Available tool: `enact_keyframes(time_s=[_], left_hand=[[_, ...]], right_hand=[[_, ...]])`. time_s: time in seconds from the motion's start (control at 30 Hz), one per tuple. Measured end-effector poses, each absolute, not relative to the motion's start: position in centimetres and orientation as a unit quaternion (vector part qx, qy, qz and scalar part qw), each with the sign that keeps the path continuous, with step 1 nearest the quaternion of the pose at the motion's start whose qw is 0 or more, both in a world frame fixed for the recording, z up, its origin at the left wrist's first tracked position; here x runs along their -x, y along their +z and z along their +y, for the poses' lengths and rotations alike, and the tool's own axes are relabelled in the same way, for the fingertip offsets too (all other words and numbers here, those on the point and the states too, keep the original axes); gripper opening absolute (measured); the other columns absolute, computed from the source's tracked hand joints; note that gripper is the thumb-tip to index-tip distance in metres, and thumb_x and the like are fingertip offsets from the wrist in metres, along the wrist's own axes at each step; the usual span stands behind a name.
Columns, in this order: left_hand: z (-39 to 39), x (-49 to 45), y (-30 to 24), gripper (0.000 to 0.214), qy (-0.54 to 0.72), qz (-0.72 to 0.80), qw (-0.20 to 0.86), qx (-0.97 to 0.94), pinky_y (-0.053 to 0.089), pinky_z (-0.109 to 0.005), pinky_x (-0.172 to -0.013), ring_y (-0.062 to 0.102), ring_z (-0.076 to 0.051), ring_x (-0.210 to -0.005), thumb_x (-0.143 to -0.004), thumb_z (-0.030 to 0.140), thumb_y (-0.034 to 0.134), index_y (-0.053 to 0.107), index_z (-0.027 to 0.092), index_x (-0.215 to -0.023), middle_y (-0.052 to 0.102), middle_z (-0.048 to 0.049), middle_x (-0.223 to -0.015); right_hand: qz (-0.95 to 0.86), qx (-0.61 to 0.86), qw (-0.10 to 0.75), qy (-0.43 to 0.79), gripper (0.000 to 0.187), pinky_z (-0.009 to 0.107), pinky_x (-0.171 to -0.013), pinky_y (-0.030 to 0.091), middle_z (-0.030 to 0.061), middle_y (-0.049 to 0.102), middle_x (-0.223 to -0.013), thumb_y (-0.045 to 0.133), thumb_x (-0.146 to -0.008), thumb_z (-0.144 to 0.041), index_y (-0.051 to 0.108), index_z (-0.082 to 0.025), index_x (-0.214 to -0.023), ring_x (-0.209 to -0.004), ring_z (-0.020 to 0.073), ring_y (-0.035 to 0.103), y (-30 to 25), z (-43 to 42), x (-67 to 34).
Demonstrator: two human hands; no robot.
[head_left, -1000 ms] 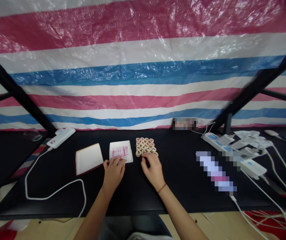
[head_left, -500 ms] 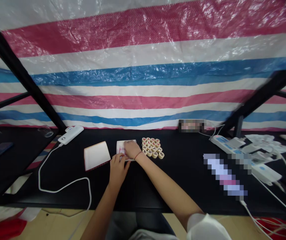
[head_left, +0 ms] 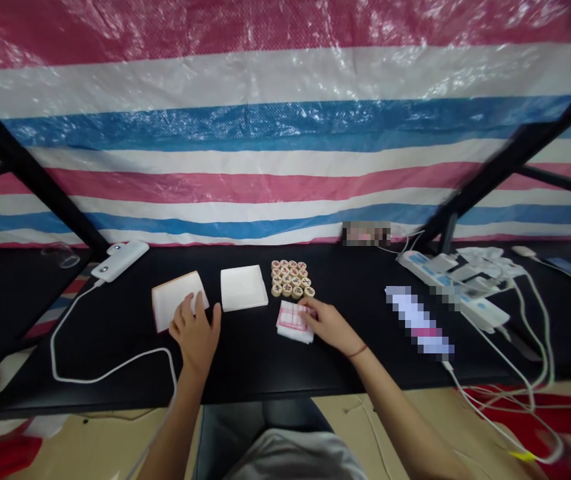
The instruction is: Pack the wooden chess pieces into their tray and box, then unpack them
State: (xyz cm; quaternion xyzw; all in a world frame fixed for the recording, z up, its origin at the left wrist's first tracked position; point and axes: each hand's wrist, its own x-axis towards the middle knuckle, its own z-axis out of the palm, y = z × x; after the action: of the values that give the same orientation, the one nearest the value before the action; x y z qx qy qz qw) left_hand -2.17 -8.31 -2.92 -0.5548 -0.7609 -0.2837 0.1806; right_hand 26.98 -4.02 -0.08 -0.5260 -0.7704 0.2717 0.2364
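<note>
Right hand [head_left: 329, 327] touches folded red-gridded cloth [head_left: 291, 323].

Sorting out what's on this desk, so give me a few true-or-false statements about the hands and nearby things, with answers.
The right hand touches a folded white sheet with red grid lines. True.
The left hand holds the round wooden chess pieces. False: the left hand touches a white flat box; the round wooden chess pieces lie clustered on the black table.
A white square tray lies right of the pieces. False: the white square tray lies left of them.
A red cord circles the right wrist. True.
</note>
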Motion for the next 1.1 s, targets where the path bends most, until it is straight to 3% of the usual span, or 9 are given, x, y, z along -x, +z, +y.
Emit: enact_keyframes(time_s=[0.1,0.17,0.3,0.5,0.7,0.83,0.9,1.0,1.1], left_hand=[[-7.9,2.6,-3.6,0.042,-0.244,-0.762,0.171,0.575,0.031,-0.05,-0.095,0.055,-0.033,-0.107,-0.095,0.046,0.044,0.063,0.015,-0.115,0.066,-0.0144,-0.116],[-7.4,2.6,-3.6,0.04,-0.233,-0.748,0.169,0.598,0.029,-0.049,-0.095,0.055,-0.032,-0.106,-0.095,0.046,0.044,0.065,0.015,-0.111,0.068,-0.0127,-0.114],[-6.5,3.0,-3.2,0.038,-0.226,-0.719,0.162,0.637,0.027,-0.048,-0.097,0.055,-0.031,-0.107,-0.095,0.043,0.043,0.066,0.016,-0.11,0.068,-0.012,-0.114],[-6.4,3.0,-3.1,0.048,-0.239,-0.691,0.157,0.664,0.022,-0.052,-0.105,0.054,-0.032,-0.112,-0.089,0.051,0.053,0.059,0.02,-0.126,0.063,-0.0138,-0.121],[-6.5,2.5,-3.2,0.022,-0.242,-0.657,0.155,0.697,0.031,-0.047,-0.095,0.058,-0.029,-0.104,-0.087,0.042,0.062,0.071,0.027,-0.099,0.064,-0.0092,-0.12],[-5.9,2.5,-3.3,0.016,-0.253,-0.646,0.156,0.703,0.034,-0.045,-0.091,0.059,-0.027,-0.098,-0.087,0.038,0.063,0.071,0.025,-0.092,0.065,-0.0088,-0.116],[-5.8,2.3,-3.2,0.016,-0.256,-0.64,0.177,0.703,0.035,-0.045,-0.089,0.058,-0.028,-0.099,-0.086,0.038,0.064,0.071,0.025,-0.092,0.065,-0.009,-0.115],[-6.1,1.9,-2.7,0.023,-0.28,-0.619,0.226,0.698,0.037,-0.044,-0.086,0.056,-0.031,-0.104,-0.086,0.041,0.064,0.069,0.023,-0.1,0.065,-0.0117,-0.116],[-6.5,1.3,-2.4,0.02,-0.29,-0.55,0.203,0.757,0.042,-0.037,-0.08,0.059,-0.025,-0.089,-0.091,0.035,0.056,0.067,0.019,-0.091,0.068,-0.0102,-0.095]], right_hand=[[-0.761,0.574,0.293,0.081,0.025,0.038,-0.085,0.044,0.0112,0.066,-0.107,0.05,-0.088,-0.026,0.065,-0.017,-0.106,-0.098,0.0256,0.056,-2.0,-6.8,-26.3],[-0.749,0.581,0.318,0.027,0.027,0.039,-0.089,0.043,0.0135,0.064,-0.112,0.047,-0.092,-0.026,0.064,-0.015,-0.109,-0.102,0.0259,0.055,-2.8,-8.2,-25.1],[-0.777,0.558,0.291,0.011,0.027,0.04,-0.093,0.044,0.0133,0.064,-0.116,0.048,-0.094,-0.028,0.064,-0.015,-0.112,-0.108,0.0261,0.056,-3.3,-9.0,-23.6],[-0.794,0.536,0.289,0.008,0.027,0.042,-0.094,0.045,0.0129,0.064,-0.119,0.047,-0.093,-0.027,0.065,-0.016,-0.11,-0.111,0.0263,0.057,-3.5,-7.6,-24.2],[-0.764,0.522,0.38,-0.009,0.022,0.044,-0.098,0.043,0.0116,0.066,-0.11,0.051,-0.092,-0.027,0.066,-0.018,-0.105,-0.114,0.0269,0.053,-3.2,-7.8,-24.2],[-0.763,0.499,0.411,0.014,0.017,0.038,-0.086,0.044,0.0086,0.067,-0.098,0.049,-0.092,-0.021,0.065,-0.019,-0.097,-0.099,0.0232,0.057,-2.3,-8.3,-22.6],[-0.79,0.477,0.384,0.038,0.017,0.034,-0.081,0.043,0.0073,0.066,-0.092,0.048,-0.092,-0.019,0.065,-0.019,-0.093,-0.091,0.0213,0.058,-1.9,-8.1,-21.2],[-0.847,0.449,0.278,0.051,0.016,0.031,-0.073,0.039,0.0057,0.065,-0.081,0.049,-0.091,-0.019,0.064,-0.018,-0.083,-0.08,0.0191,0.056,-1.5,-7.2,-18.9],[-0.886,0.435,0.156,0.046,0.018,0.03,-0.067,0.035,0.0055,0.065,-0.076,0.049,-0.092,-0.022,0.062,-0.017,-0.08,-0.073,0.0178,0.057,-1.2,-5.6,-16.9]])
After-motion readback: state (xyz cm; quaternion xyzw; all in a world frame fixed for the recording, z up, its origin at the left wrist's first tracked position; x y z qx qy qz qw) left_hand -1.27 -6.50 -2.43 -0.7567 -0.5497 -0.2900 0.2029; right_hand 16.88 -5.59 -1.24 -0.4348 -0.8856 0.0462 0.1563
